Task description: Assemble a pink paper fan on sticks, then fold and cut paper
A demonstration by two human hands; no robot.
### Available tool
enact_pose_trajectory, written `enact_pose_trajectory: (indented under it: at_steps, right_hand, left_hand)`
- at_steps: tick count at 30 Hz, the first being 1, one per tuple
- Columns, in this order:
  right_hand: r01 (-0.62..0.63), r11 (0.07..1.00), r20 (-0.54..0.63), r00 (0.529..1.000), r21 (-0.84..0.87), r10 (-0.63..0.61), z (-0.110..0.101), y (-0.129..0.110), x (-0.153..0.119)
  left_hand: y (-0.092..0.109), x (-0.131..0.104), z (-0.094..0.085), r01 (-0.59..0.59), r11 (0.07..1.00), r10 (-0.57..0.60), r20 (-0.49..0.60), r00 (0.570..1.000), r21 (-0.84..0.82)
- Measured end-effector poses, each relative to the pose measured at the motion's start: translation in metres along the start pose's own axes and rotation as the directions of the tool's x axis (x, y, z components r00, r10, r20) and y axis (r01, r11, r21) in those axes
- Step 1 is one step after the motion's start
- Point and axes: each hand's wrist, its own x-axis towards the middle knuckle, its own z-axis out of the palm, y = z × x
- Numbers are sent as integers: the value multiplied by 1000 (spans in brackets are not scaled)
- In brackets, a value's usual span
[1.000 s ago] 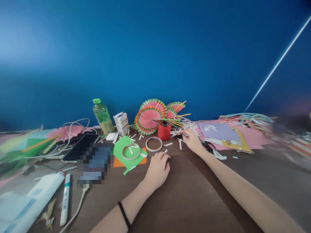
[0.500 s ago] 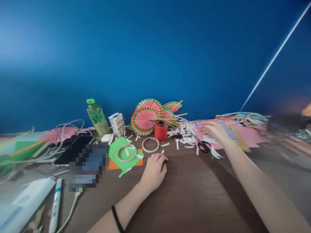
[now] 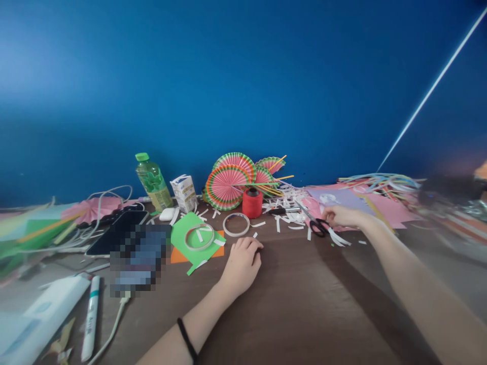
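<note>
My left hand lies on the brown table with its palm down, fingers loosely bent and nothing in them. A roll of tape is just beyond its fingertips. My right hand reaches over the pink and lilac paper sheets, its fingers bent down and drawn together. The fingertips are beside the black handles of the scissors, above white paper scraps. Whatever they pinch is hidden. A second tape roll rests on green paper.
Watermelon-coloured paper fans stand by the blue wall, behind a red thread spool. A green bottle and a small carton are left of them. Phones, a cable and a white marker occupy the left side.
My right hand has come down and closer, from over the paper sheets to beside the scissors handles, and its fingers have closed. My left hand has stayed in place.
</note>
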Motion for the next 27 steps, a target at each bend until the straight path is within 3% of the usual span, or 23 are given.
enact_pose_trajectory:
  at_steps: [3,7,12,16,23,27]
  right_hand:
    - [-6,998,104,995,-59,12,-3,6,-8]
    - [109,981,44,994,-162,-103,-5,22,-22]
    - [307,930,52,951,-204,-303,0,45,-29]
    - [340,907,20,938,-250,-346,6,57,-29]
    - [399,847,-64,892,-350,-447,17,57,-42]
    - [361,878,-109,905,-313,-411,14,46,-46]
  left_hand:
    - [0,0,-1,2,1000,-2,1,1000,3]
    - [0,-1,-2,-4,1000,4,2,1000,8]
    - [-1,-2,-2,-16,1000,16,-7,1000,9]
    - [-1,-3,-1,-13,1000,13,-1,1000,17]
    - [1,-4,-2,-3,999,3,1,1000,36]
    - [2,-5,-4,-4,999,4,4,1000,35]
